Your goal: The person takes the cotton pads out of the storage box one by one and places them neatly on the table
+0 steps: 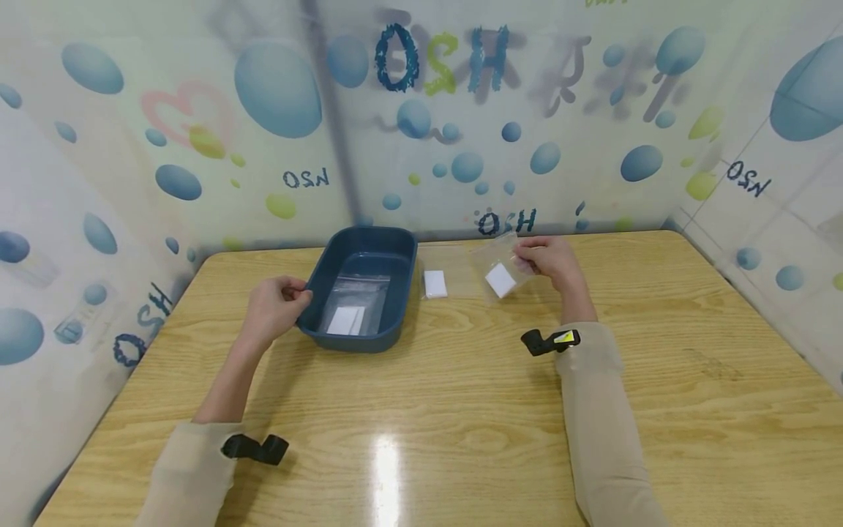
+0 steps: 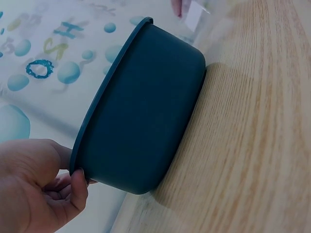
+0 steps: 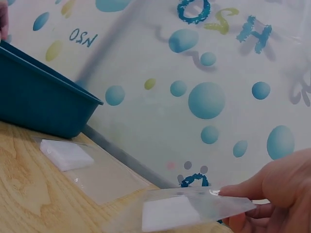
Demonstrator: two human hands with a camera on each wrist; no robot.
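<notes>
My left hand (image 1: 275, 307) pinches the left rim of a dark blue plastic basin (image 1: 405, 293) standing on the table; in the left wrist view the thumb and fingers (image 2: 79, 191) are at its rim. Inside the basin lie clear zip bags (image 1: 372, 293) with white square pieces in them. Right of the basin, my right hand (image 1: 549, 260) pinches the edge of a clear zip bag (image 3: 209, 206) with a white square (image 1: 500, 279) inside, held tilted above the table. Between this bag and the basin, another clear bag (image 3: 109, 179) with a white square (image 1: 435, 283) lies flat.
The wood-grain table (image 1: 461, 410) reaches back to a wall covering (image 1: 461, 110) printed with blue bubbles and letters. Another wall (image 1: 790, 212) borders the right side. Black camera mounts (image 1: 253, 448) sit on both sleeves.
</notes>
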